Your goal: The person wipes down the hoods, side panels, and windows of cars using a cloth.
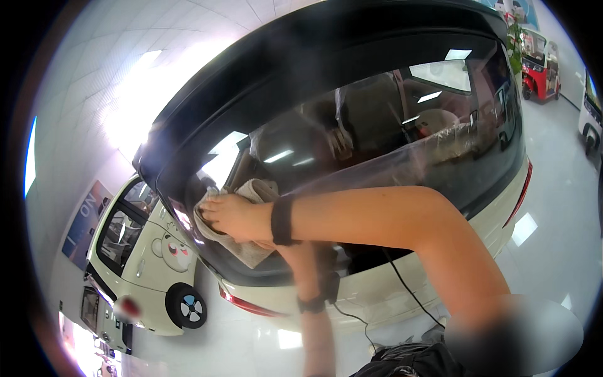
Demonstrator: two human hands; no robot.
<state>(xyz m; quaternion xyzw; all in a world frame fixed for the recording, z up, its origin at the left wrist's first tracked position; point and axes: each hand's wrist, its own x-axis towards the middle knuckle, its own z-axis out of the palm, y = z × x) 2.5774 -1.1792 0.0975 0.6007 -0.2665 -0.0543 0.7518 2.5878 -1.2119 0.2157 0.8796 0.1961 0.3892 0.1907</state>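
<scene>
My right hand [240,219], at the end of an arm that reaches across from the right, presses a beige-grey cloth [254,254] against the lower left of a car's rear window [301,141]. Its fingers curl over the folded cloth. From below comes my left hand [278,245], mostly hidden behind my right wrist and the cloth, so its grip cannot be made out. Each wrist wears a dark band, and a black cable runs down from the left one. Through the glass, clear plastic film and the cabin show among reflections of ceiling lights.
Below the window are the car's cream bumper [372,297] and red tail lights [254,306]. Another cream car [146,259] with a cartoon bear stands close on the left. A red three-wheeler [541,77] and a plant [514,49] are at upper right, on glossy tile flooring.
</scene>
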